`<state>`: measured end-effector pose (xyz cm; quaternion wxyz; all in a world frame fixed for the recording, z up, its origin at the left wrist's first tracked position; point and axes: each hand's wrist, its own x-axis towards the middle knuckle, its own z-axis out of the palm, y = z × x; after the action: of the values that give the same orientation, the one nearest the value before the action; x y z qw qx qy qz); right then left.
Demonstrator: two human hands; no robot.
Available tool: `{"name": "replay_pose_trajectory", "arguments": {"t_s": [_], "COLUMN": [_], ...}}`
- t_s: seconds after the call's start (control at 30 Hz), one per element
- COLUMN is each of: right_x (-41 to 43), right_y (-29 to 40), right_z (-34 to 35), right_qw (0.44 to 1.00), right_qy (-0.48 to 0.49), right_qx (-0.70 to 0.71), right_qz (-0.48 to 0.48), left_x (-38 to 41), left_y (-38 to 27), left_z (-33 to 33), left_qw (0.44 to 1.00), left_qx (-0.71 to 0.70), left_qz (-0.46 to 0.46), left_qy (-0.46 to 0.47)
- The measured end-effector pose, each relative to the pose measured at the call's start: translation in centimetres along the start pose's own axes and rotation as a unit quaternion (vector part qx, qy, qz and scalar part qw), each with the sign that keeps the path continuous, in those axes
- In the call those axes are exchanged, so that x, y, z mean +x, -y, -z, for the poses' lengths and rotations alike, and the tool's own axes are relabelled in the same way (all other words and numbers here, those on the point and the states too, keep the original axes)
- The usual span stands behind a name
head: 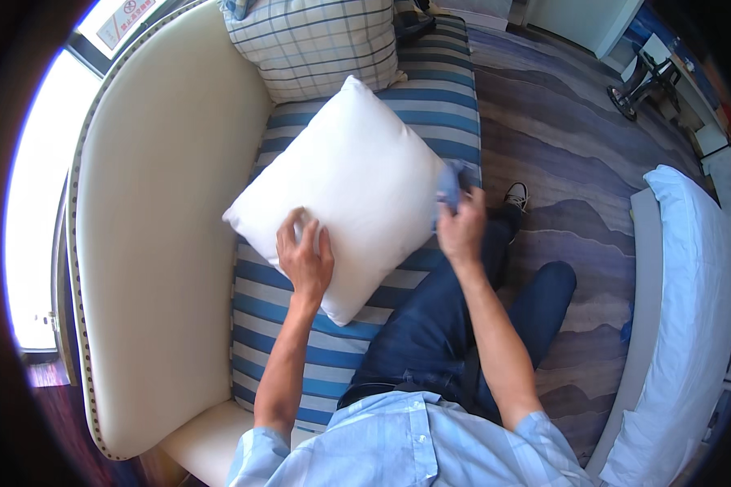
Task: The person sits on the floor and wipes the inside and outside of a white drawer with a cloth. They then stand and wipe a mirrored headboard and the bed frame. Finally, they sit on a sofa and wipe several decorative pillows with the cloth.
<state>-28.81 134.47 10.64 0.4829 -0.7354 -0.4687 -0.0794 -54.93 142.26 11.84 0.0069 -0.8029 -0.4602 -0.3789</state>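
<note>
A plump white cushion [356,182] lies turned cornerwise on the blue-and-grey striped seat [429,119] of a sofa. My left hand [306,255] rests over its lower left part, fingers bent and spread, with nothing visible in them. Beside the cushion's right corner, my right hand [462,228] grips a blue cloth [451,185]. Motion blurs the cloth and the fingertips, so the cloth's exact shape is unclear. Whether the cloth touches the cushion cannot be told.
Behind the cushion, a checked cushion [323,45] leans by the cream studded backrest [170,231]. A bed with white bedding [691,329] stands at right across the wavy-patterned carpet [560,146]. A black wheeled object [649,85] is near the far-right desk. A bright window [42,213] lies left.
</note>
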Motion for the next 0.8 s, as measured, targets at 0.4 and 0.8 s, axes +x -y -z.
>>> {"name": "replay_pose_trajectory", "arguments": {"t_s": [0.4,0.8], "right_x": [-3.8,-1.1], "right_y": [4.1,-0.2], "right_z": [-7.2,-7.8], "right_qw": [0.96,0.997], "right_qy": [0.11,-0.003], "right_qx": [-0.061,-0.041], "right_qz": [0.249,0.063], "left_x": [-2.7,0.1], "left_y": [3.3,1.2], "left_z": [-4.5,-5.1], "left_qw": [0.999,0.999], "left_qx": [-0.007,-0.017], "left_qz": [0.013,0.03], "left_qy": [-0.032,-0.024]}}
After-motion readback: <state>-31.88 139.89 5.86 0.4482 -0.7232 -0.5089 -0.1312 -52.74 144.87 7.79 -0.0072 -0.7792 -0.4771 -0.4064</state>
